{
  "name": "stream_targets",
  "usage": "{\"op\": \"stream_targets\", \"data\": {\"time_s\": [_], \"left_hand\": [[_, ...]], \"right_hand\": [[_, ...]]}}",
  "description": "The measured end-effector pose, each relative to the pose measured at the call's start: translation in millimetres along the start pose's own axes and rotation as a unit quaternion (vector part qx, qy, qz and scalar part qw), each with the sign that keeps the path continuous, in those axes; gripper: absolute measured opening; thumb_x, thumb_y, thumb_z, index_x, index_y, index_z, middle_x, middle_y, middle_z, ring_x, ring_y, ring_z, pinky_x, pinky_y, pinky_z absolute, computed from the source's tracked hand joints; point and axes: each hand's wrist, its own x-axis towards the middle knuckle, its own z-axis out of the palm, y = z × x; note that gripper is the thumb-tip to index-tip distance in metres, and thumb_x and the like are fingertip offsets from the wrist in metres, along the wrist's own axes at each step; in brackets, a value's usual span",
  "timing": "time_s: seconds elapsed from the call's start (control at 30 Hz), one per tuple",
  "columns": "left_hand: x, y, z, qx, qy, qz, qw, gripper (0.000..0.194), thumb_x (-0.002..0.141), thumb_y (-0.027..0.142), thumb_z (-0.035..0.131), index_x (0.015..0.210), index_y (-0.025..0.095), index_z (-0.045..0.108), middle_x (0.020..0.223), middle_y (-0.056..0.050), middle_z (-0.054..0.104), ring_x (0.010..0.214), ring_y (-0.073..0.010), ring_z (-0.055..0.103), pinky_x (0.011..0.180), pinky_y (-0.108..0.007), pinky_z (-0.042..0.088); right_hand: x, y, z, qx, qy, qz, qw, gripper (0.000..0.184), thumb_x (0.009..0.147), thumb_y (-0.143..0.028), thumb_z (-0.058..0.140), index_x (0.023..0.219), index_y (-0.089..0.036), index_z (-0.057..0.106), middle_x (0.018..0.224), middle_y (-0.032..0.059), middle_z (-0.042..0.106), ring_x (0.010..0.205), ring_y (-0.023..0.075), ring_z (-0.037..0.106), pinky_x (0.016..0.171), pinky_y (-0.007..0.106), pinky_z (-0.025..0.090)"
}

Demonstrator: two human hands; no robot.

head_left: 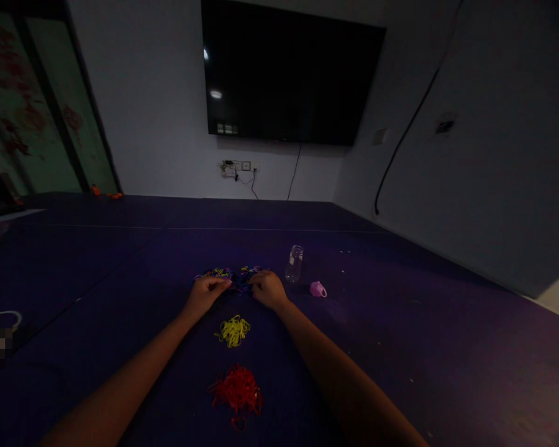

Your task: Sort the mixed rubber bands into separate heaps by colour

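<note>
A pile of mixed-colour rubber bands [220, 272] lies on the dark purple surface, partly covered by my hands. At its left side my left hand [205, 293] has thumb and forefinger pinched together; anything between them is too small to make out. My right hand [269, 290] reaches into the right part of the pile with its fingers curled down, and their tips are mostly hidden. Closer to me, between my forearms, is a small heap of yellow rubber bands [233, 331]. A larger heap of red rubber bands [237, 391] sits nearest to me.
A clear bottle [294, 266] stands uncapped just beyond my right hand. Beside it lies a pink lid with a loop [317, 288]. A wall with a large television [291, 74] and sockets [246, 166] rises behind. A dark cable [407, 133] hangs along the right wall.
</note>
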Motion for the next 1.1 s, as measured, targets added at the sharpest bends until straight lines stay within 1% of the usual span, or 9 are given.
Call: {"op": "stream_targets", "data": {"time_s": [0.03,0.1,0.17,0.27,0.4,0.53,0.7,0.87,1.1], "left_hand": [[0,0,1.7,0.025,0.029,0.031,0.999,0.029,0.082,0.041,0.054,0.081,0.018,0.072,0.075,-0.005,0.072,0.066,-0.0178,0.063,0.062,-0.029,0.049],[-1,0,3.8,0.080,0.058,0.083,0.992,0.025,0.083,0.036,0.053,0.080,0.020,0.072,0.080,-0.005,0.073,0.073,-0.0188,0.065,0.071,-0.033,0.050],[-1,0,4.9,0.133,0.065,0.116,0.982,0.023,0.084,0.033,0.052,0.082,0.020,0.072,0.082,-0.005,0.073,0.075,-0.0190,0.066,0.075,-0.034,0.051],[-2,-2,6.0,0.187,0.060,0.139,0.971,0.022,0.085,0.030,0.052,0.091,0.021,0.071,0.088,-0.005,0.072,0.080,-0.0195,0.066,0.075,-0.033,0.052],[-4,-6,7.8,0.229,0.040,0.148,0.961,0.025,0.084,0.032,0.054,0.102,0.022,0.068,0.099,-0.006,0.071,0.089,-0.0202,0.065,0.079,-0.033,0.052],[-4,-9,8.5,0.231,0.028,0.151,0.961,0.022,0.085,0.029,0.051,0.097,0.022,0.068,0.096,-0.006,0.071,0.088,-0.0206,0.065,0.078,-0.033,0.052],[-2,-10,7.5,0.232,0.021,0.145,0.962,0.018,0.085,0.027,0.052,0.090,0.022,0.069,0.086,-0.005,0.071,0.079,-0.0195,0.065,0.071,-0.030,0.052],[-2,-9,6.8,0.251,0.028,0.146,0.957,0.013,0.082,0.024,0.056,0.088,0.023,0.068,0.085,-0.003,0.070,0.077,-0.0183,0.065,0.068,-0.028,0.051],[-2,-4,6.1,0.273,0.021,0.139,0.952,0.011,0.081,0.023,0.056,0.079,0.021,0.067,0.078,-0.002,0.070,0.073,-0.0182,0.065,0.063,-0.027,0.049]], "right_hand": [[0,0,0,-0.004,-0.003,-0.001,1.000,0.029,0.069,-0.006,0.049,0.075,-0.022,0.072,0.089,0.0034,0.072,0.088,0.0177,0.063,0.088,0.028,0.043],[1,0,-1,-0.005,-0.002,-0.002,1.000,0.030,0.069,-0.006,0.048,0.079,-0.021,0.073,0.091,0.0045,0.072,0.090,0.0186,0.063,0.090,0.030,0.043],[1,-1,-2,0.005,0.009,-0.003,1.000,0.032,0.069,-0.005,0.048,0.083,-0.020,0.073,0.093,0.0053,0.071,0.091,0.0191,0.062,0.090,0.032,0.044],[3,-8,0,0.042,0.023,-0.013,0.999,0.037,0.068,-0.004,0.046,0.086,-0.022,0.072,0.095,0.0035,0.070,0.092,0.0176,0.062,0.090,0.032,0.045],[3,-20,10,0.103,0.027,-0.042,0.993,0.039,0.068,-0.003,0.044,0.087,-0.022,0.072,0.094,0.0023,0.070,0.091,0.0152,0.063,0.086,0.028,0.047],[2,-30,17,0.139,0.011,-0.082,0.987,0.035,0.071,-0.003,0.047,0.086,-0.022,0.072,0.091,0.0027,0.069,0.086,0.0141,0.063,0.081,0.026,0.048],[3,-29,18,0.159,0.023,-0.082,0.984,0.031,0.077,-0.005,0.048,0.084,-0.023,0.072,0.087,0.0025,0.069,0.083,0.0137,0.063,0.080,0.026,0.049],[3,-26,20,0.175,0.047,-0.074,0.981,0.030,0.075,-0.004,0.049,0.079,-0.023,0.072,0.083,0.0021,0.069,0.079,0.0133,0.063,0.077,0.025,0.049],[2,-26,21,0.176,0.059,-0.058,0.981,0.030,0.075,-0.005,0.050,0.080,-0.023,0.073,0.082,0.0018,0.070,0.078,0.0131,0.063,0.074,0.024,0.049]]}}
